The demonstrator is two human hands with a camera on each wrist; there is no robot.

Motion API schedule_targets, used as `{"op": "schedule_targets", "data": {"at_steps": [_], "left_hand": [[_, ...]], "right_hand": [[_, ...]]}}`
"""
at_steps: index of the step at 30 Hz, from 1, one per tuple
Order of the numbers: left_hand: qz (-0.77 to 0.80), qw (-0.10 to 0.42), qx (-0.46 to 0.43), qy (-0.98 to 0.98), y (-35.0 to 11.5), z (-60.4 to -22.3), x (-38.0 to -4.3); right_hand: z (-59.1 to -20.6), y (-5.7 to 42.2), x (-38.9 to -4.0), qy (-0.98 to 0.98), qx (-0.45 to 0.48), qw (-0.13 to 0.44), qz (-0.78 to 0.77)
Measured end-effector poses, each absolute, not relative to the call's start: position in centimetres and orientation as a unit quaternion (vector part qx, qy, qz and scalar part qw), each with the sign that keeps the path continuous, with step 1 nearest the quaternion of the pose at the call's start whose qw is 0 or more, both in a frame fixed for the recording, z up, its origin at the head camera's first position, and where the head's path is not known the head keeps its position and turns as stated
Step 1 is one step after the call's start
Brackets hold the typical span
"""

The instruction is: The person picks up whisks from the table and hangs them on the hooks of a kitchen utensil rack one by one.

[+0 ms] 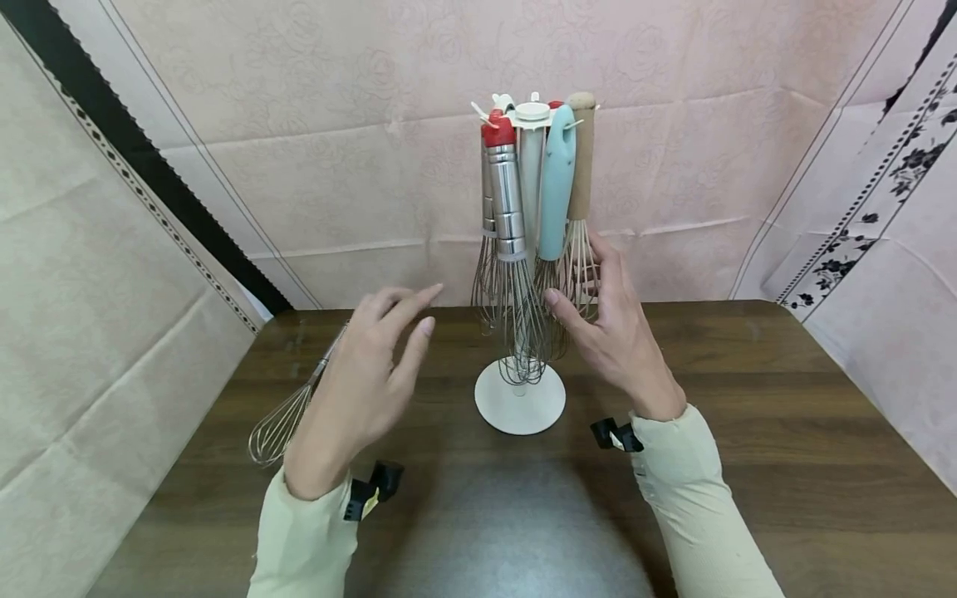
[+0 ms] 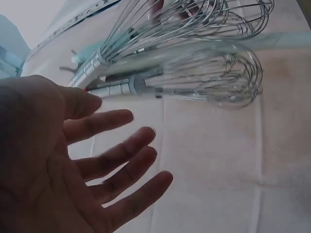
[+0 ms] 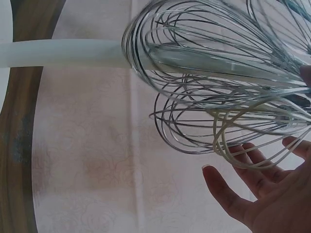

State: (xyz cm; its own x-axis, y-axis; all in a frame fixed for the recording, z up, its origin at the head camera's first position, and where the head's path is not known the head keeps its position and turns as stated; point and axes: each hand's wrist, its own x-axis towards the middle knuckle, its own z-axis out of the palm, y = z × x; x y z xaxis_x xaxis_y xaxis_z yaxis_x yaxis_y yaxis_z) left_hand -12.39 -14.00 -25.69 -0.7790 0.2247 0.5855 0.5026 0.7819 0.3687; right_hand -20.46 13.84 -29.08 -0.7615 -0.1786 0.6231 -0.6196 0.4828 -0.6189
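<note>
Several whisks hang handle-up on a white stand (image 1: 519,407). In front hangs a whisk with a silver handle and red top (image 1: 507,199); beside it are a blue-handled whisk (image 1: 557,183) and a wooden-handled whisk (image 1: 581,158) with beige wires. My right hand (image 1: 616,336) is at the right of the hanging wires, fingers spread; in the right wrist view its fingertips reach the beige wires (image 3: 228,141), and whether they touch cannot be told. My left hand (image 1: 366,374), fingers extended, holds nothing left of the stand. Behind it lies a loose whisk (image 1: 287,415), its handle partly hidden.
The stand is on a dark wooden table (image 1: 478,515), near the back edge. Pale patterned cloth (image 1: 336,166) hangs behind the table and at both sides. Small black devices (image 1: 616,434) are strapped at both wrists.
</note>
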Motion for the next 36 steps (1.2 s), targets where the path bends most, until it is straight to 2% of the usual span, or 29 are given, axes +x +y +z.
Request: {"op": "schedule_targets", "data": {"at_steps": [6,13,17,21,24,31,36], "left_hand": [[-0.29,0.266,-0.151,-0.907,-15.6,-26.1,-13.5],[-0.299,0.207,-0.128,-0.923,-15.7,-26.6,-14.2],[-0.277,0.197,-0.08,-0.937,-16.5,-27.1,-14.7],[-0.255,0.182,-0.007,-0.95,-19.3,-28.2,-15.5],[-0.239,0.129,0.058,-0.961,-21.8,-29.4,-16.1],[-0.204,-0.058,0.151,-0.966,-26.8,-31.4,-16.4],[-0.194,-0.141,0.184,-0.953,-28.2,-31.9,-16.2]], "right_hand": [[-29.1,13.7,-20.4,-0.824,0.24,0.242,0.452],[-29.0,13.3,-20.3,-0.807,0.23,0.261,0.477],[-28.9,13.3,-20.3,-0.799,0.234,0.266,0.485],[-28.7,13.5,-20.3,-0.799,0.24,0.259,0.487],[-28.7,13.6,-20.3,-0.8,0.245,0.258,0.483],[-28.8,13.6,-20.5,-0.801,0.255,0.269,0.47],[-28.5,13.5,-20.2,-0.8,0.252,0.259,0.478]]}}
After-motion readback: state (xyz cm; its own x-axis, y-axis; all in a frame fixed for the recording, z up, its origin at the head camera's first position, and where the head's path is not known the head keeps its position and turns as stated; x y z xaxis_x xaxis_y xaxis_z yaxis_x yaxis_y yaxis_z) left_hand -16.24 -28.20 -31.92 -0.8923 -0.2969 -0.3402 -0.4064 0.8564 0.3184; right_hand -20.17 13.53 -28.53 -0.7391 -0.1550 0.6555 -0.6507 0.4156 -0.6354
